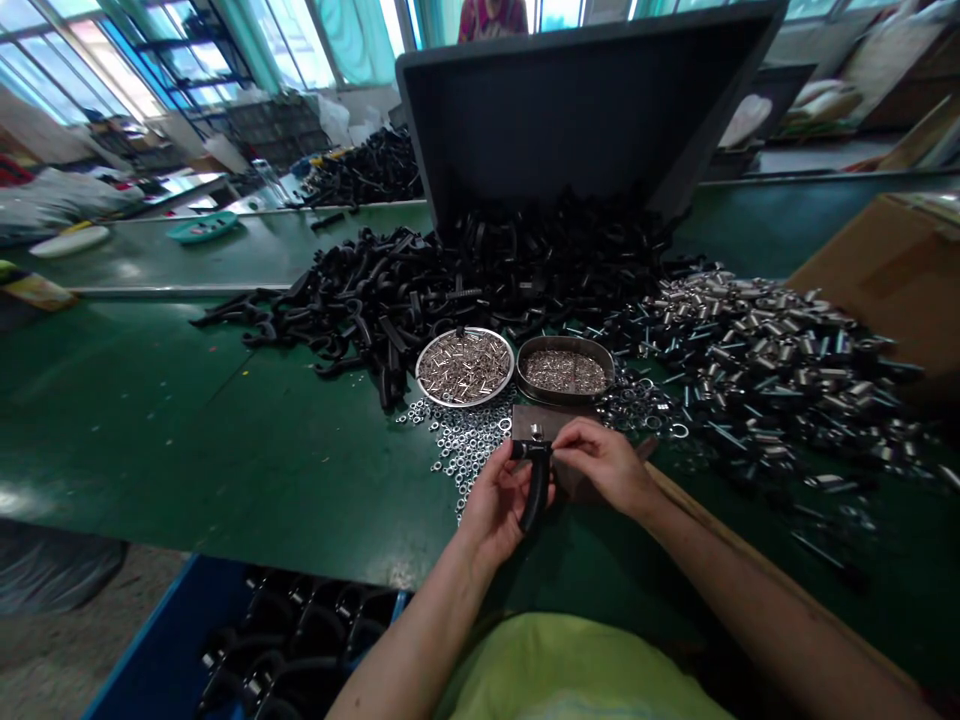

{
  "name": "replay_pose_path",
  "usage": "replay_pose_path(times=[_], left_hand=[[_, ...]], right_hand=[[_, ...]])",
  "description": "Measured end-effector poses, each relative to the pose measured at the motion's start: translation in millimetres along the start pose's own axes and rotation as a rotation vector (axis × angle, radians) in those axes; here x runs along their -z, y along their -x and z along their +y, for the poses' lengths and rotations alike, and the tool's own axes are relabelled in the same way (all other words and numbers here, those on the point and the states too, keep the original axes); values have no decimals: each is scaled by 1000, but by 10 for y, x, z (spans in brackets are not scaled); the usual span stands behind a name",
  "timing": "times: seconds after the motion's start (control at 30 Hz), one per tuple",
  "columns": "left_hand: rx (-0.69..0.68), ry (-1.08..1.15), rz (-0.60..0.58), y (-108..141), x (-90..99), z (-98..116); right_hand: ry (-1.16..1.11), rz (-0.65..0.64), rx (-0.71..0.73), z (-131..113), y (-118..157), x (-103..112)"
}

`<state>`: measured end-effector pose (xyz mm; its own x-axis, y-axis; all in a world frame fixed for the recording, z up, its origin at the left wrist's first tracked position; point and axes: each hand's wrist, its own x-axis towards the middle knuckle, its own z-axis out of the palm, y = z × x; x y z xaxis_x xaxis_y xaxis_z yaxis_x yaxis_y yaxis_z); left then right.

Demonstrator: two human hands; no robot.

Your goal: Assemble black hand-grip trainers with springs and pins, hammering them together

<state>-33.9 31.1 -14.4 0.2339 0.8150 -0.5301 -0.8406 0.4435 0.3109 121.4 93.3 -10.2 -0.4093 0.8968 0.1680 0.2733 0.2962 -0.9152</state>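
Note:
My left hand (pixel 495 503) is wrapped round a black curved handle (pixel 535 490) with a short crosspiece and a small metal fitting at its top. At the right end of that crosspiece, the fingertips of my right hand (pixel 600 460) are pinched together; whatever small piece they may grip is hidden. Behind the hands lies a brown block (pixel 525 418) on the green table. Loose metal nuts (pixel 465 440) are spread to the left of the handle. Just beyond stand a round dish of small metal pins (pixel 465 402) and an oval tin of tiny metal parts (pixel 566 394).
A large grey bin (pixel 585 120) lies tipped at the back, with black plastic parts (pixel 375 290) spilling out. Metal-and-black parts (pixel 780 350) are heaped on the right beside a cardboard box (pixel 892 280). A blue crate (pixel 161 625) holds black handles below the table edge. Another person (pixel 493 20) is behind the bin.

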Motion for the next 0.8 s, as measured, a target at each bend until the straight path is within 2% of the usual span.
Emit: replay_pose_path(times=[0.3,0.53,0.63,0.7,0.8], left_hand=[[17,-2,-48,-64,4,-3],[19,-25,-35,-66,17,-23],[-7,-107,-13,-51,36,-7],[-46,-237,-33,-55,46,39],[-142,-518,-98,-112,42,146]], right_hand=[[-15,18,-9,32,19,17],[9,23,-12,52,29,-8],[6,14,-26,67,28,0],[65,-1,30,96,14,39],[343,-65,289,186,-28,134]])
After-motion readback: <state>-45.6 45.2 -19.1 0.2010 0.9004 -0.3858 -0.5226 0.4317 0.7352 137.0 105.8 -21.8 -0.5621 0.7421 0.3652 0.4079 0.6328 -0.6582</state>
